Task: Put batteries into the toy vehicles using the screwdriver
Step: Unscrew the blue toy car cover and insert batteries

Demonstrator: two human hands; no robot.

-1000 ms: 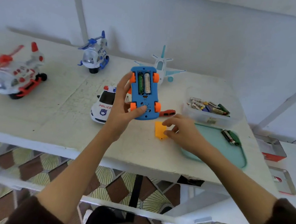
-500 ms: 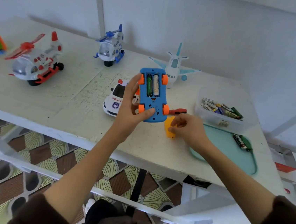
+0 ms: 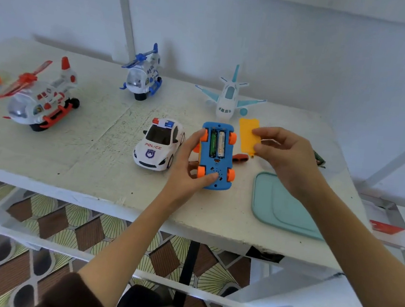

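Two batteries lengthwise, car upturned (wheels up)

Soft even daylight, faint shadows, wide-angle edge warp.

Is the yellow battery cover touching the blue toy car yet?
Apart. The head view shows the yellow cover, pinched in the right hand, with a strip of table visible between it and the blue car.
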